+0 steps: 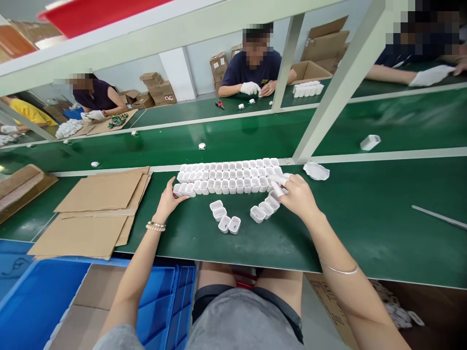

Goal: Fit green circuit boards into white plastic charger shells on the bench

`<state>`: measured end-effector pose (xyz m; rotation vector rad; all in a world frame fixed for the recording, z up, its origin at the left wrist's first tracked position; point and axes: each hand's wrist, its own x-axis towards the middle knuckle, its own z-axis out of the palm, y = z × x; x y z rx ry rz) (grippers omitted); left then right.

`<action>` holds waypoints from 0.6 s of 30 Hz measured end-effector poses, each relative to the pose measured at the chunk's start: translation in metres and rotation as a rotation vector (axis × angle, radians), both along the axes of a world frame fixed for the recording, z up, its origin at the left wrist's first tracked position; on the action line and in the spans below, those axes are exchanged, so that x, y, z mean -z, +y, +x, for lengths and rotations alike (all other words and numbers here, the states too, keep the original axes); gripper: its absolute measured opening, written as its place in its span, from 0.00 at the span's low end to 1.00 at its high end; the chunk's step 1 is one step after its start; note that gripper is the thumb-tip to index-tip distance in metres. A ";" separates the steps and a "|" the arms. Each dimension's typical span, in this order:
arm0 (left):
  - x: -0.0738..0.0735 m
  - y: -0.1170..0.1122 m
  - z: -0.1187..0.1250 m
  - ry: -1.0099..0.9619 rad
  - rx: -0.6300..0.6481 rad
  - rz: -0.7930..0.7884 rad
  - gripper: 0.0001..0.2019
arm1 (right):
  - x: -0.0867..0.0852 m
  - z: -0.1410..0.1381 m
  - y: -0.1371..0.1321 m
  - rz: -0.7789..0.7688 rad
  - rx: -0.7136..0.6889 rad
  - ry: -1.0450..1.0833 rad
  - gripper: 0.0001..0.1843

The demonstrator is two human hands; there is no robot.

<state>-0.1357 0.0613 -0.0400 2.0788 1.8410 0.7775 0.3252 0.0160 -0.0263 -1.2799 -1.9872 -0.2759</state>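
Note:
Three lined-up rows of small white open-topped plastic boxes (229, 186) stand on the green table. My left hand (168, 199) rests against the left end of the front row, thumb and fingers apart around the corner box. At the opposite end, my right hand (297, 194), with white covers on some fingertips, has its fingers closed on a white box at the row's end; the palm side is hidden. Just below it a short slanted line of loose boxes (258, 214) reaches toward me. Several more loose boxes (225, 223) stand in front of the rows.
Flat cardboard sheets (98, 194) lie left, above a blue crate (44, 291). A crumpled white item (316, 170) and a thin metal strip (438, 216) lie right. Beyond the pale frame post (328, 87), a green conveyor belt (233, 136) carries small white parts; co-workers sit behind it.

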 end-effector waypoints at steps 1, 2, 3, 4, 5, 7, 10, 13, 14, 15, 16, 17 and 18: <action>0.001 0.003 0.002 -0.007 -0.007 0.010 0.50 | 0.001 0.002 0.001 0.003 0.007 -0.016 0.17; 0.002 0.006 0.003 -0.013 -0.013 0.020 0.49 | 0.003 0.004 0.002 0.012 0.018 -0.033 0.17; 0.003 0.007 0.004 -0.020 -0.018 0.030 0.48 | 0.004 0.005 0.003 0.022 0.030 -0.047 0.17; 0.004 0.009 0.004 -0.026 -0.024 0.039 0.47 | 0.005 0.006 0.005 0.030 0.041 -0.057 0.16; 0.006 0.009 0.004 -0.033 -0.028 0.047 0.47 | 0.006 0.006 0.007 0.031 0.051 -0.058 0.14; 0.009 0.010 0.003 -0.049 -0.035 0.063 0.46 | 0.003 0.006 0.011 0.003 0.062 -0.030 0.10; 0.014 0.010 0.001 -0.081 -0.042 0.086 0.46 | -0.016 0.008 0.007 -0.085 0.033 0.135 0.09; 0.017 0.008 -0.002 -0.121 -0.040 0.103 0.48 | -0.044 0.015 -0.029 -0.159 -0.110 0.476 0.12; 0.017 0.008 -0.004 -0.132 -0.036 0.104 0.48 | -0.050 0.016 -0.050 -0.198 -0.190 0.592 0.16; 0.017 0.007 -0.005 -0.142 -0.030 0.104 0.48 | -0.052 0.015 -0.074 -0.268 -0.312 0.657 0.20; 0.017 0.006 -0.007 -0.149 -0.023 0.103 0.48 | -0.050 0.011 -0.100 -0.357 -0.452 0.678 0.27; 0.017 0.006 -0.008 -0.154 -0.016 0.103 0.48 | -0.044 0.003 -0.125 -0.515 -0.637 0.609 0.32; 0.017 0.005 -0.009 -0.157 -0.011 0.104 0.48 | -0.034 -0.008 -0.149 -0.697 -0.793 0.501 0.32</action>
